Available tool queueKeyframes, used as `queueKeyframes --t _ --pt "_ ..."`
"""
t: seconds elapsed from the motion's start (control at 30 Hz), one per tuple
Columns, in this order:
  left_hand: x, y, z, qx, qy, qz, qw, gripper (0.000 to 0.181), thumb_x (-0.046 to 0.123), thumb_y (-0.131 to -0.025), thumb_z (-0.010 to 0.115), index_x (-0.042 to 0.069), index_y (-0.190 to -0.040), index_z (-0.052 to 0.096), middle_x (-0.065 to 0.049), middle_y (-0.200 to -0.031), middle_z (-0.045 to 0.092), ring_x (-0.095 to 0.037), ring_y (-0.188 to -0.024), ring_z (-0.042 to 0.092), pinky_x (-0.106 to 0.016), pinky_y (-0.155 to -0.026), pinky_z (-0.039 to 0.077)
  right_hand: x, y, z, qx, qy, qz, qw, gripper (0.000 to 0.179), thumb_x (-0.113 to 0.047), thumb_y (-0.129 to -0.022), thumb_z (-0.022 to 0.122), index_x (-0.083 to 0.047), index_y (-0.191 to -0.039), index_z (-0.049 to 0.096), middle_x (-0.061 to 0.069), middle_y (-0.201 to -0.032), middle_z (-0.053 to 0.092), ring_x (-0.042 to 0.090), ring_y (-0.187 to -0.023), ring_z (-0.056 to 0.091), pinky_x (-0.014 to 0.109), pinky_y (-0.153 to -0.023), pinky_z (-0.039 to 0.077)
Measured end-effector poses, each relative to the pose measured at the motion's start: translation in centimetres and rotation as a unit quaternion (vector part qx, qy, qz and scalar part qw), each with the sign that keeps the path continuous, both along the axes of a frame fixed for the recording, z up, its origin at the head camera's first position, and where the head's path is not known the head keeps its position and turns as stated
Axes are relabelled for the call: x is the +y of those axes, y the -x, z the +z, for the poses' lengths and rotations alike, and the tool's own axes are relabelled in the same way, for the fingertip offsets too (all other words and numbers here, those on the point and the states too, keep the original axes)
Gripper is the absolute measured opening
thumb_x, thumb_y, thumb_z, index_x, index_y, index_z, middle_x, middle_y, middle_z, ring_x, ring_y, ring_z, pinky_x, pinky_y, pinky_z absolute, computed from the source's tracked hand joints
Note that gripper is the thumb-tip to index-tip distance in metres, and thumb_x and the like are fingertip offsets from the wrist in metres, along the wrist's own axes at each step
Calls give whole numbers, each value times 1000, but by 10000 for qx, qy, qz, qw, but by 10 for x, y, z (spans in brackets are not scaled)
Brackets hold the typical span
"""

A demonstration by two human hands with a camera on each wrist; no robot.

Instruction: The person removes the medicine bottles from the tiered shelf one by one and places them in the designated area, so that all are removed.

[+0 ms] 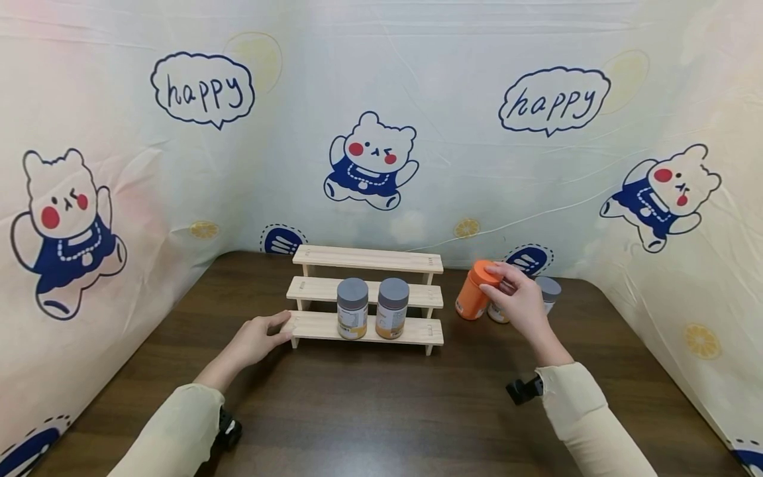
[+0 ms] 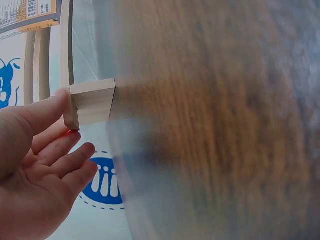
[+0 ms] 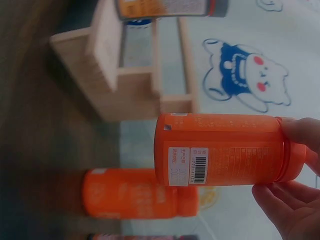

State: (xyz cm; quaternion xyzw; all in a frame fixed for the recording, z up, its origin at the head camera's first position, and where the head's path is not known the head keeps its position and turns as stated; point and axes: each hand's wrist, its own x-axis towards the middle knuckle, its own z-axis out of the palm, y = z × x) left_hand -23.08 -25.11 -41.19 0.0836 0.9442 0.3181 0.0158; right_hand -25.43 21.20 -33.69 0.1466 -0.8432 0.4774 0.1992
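Observation:
My right hand (image 1: 517,301) holds an orange bottle (image 1: 471,298) by its lid, thumb and fingers around it. In the right wrist view this orange bottle (image 3: 220,150) shows a white barcode label, tilted a little in the head view. My left hand (image 1: 256,341) pinches the left end of the lowest tier of a three-tier wooden display stand (image 1: 310,324). The left wrist view shows the thumb and fingers at the end of that wooden tier (image 2: 70,110). Two grey-lidded bottles, one left (image 1: 352,310) and one right (image 1: 391,310), stand side by side on the lowest tier.
Behind my right hand stands a grey-lidded bottle (image 1: 548,290), partly covered. Another orange bottle (image 3: 135,194) stands near the stand's right side in the right wrist view. The brown table (image 1: 357,411) ends at a printed cloth backdrop (image 1: 453,165).

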Motion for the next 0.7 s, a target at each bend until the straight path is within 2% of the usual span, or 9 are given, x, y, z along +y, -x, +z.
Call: queueKeyframes --t 0.17,0.43,0.7 --pt "1 0 2 -18 21 30 10000 53 25 -91 59 -2 -135 44 -21 -137 39 -41 -123 37 -55 -95 32 5 2 -15 -99 -172 -131 9997 38 -14 -82 71 1 -115 62 18 -125 52 31 -105 57 31 -85 45" --pt "1 -1 0 -55 29 33 10000 53 27 -91 59 -1 -134 45 -22 -136 40 -41 -122 38 -55 -95 33 12 3 -38 -260 -259 -63 9993 34 -8 -81 71 3 -112 62 20 -120 55 32 -105 56 37 -85 45" --pt "1 -1 1 47 41 9 10000 52 24 -91 60 -1 -133 46 -22 -135 42 -41 -122 39 -55 -95 33 18 1 -50 -354 -557 -101 9978 34 -9 -80 72 2 -111 63 21 -124 52 35 -109 53 41 -85 45"
